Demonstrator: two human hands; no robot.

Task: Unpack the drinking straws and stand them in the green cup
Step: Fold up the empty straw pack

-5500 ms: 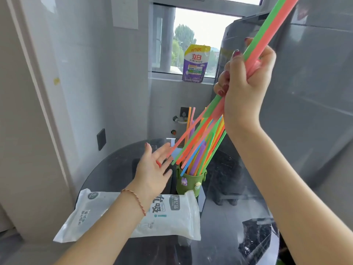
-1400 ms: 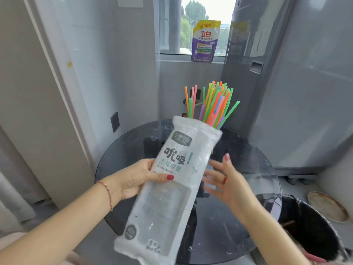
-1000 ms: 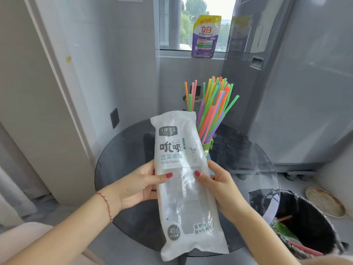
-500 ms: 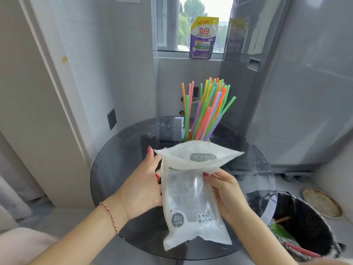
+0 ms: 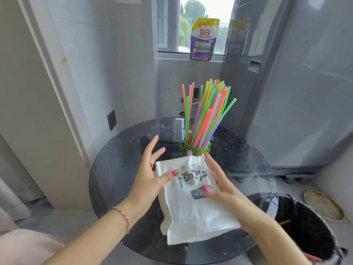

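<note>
The left hand [image 5: 148, 180] pinches the folded white plastic straw packet [image 5: 193, 199] at its left edge, thumb on top, other fingers spread. The right hand [image 5: 221, 186] presses its thumb onto the packet's printed face, fingers straight along the right edge. Just above, at frame centre, bright multicoloured drinking straws [image 5: 207, 111] stand fanned in the green cup [image 5: 195, 151] on the round dark glass tabletop [image 5: 118, 169].

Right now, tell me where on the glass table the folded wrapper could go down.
Bare glass lies left of the left hand, out to the round table rim, and right of the green cup toward the far-right edge. The middle is crowded: both hands hold the folded wrapper just in front of the cup, the right hand beside it, straws fanning above.
</note>
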